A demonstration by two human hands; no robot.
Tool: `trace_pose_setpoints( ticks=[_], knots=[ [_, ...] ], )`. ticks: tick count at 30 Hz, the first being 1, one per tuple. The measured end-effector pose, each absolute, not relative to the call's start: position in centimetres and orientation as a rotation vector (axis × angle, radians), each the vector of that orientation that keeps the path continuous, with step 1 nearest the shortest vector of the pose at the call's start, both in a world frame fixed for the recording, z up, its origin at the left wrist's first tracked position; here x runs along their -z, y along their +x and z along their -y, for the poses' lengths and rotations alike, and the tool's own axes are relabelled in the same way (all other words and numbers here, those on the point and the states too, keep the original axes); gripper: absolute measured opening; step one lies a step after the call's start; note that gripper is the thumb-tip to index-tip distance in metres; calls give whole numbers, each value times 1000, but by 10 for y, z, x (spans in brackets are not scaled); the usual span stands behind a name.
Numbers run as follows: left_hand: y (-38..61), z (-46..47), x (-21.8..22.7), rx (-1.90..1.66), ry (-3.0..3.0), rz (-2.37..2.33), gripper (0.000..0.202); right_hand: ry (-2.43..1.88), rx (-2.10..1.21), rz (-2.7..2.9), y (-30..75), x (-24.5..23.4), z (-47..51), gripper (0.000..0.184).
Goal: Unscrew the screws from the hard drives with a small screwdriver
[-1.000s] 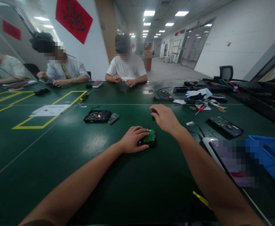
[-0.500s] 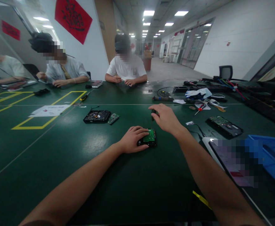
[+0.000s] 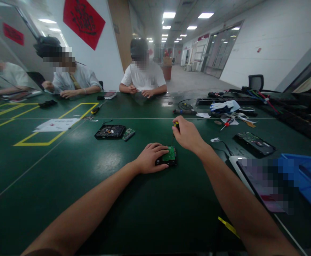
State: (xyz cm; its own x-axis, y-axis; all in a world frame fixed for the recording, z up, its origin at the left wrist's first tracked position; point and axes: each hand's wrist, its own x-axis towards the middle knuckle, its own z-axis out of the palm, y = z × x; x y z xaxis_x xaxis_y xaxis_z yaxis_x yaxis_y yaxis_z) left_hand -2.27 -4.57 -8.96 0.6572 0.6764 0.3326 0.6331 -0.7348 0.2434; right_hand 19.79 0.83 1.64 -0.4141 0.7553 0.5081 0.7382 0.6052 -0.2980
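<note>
A small black hard drive [image 3: 168, 156] with a green circuit board on top lies on the dark green table [image 3: 96, 199] in front of me. My left hand [image 3: 150, 157] rests on its left side, fingers curled over the edge, holding it down. My right hand [image 3: 188, 135] is closed around the yellow-and-black handle of a screwdriver [image 3: 175, 128], held upright with its shaft pointing down at the drive's far right corner.
Another opened drive [image 3: 110, 131] and a loose green board [image 3: 129, 133] lie further left. A third drive [image 3: 253, 141], cables and a red screwdriver [image 3: 226, 123] sit to the right. A blue bin [image 3: 308, 179] stands at the right. Three people sit across the table.
My right hand has turned and shifted slightly on the screwdriver, so the yellow top of the handle now shows. My left hand and the drive have stayed put.
</note>
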Motion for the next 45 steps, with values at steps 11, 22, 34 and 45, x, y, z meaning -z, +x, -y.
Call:
trace_pose_setpoints(
  ticks=[11,22,34,45],
  knots=[
    [-24,46,88,-623,2763,-1095,67,-1172,-16,2235,199,-21,-4,20],
    [-24,46,89,-639,2764,-1090,67,-1035,-129,2256,199,-24,-6,28],
    [-23,46,89,-634,2753,-1091,68,-1154,-47,2241,198,-24,-3,13],
    [-24,46,89,-620,2754,-1099,68,-1161,-84,2196,199,-25,-4,16]
  ],
)
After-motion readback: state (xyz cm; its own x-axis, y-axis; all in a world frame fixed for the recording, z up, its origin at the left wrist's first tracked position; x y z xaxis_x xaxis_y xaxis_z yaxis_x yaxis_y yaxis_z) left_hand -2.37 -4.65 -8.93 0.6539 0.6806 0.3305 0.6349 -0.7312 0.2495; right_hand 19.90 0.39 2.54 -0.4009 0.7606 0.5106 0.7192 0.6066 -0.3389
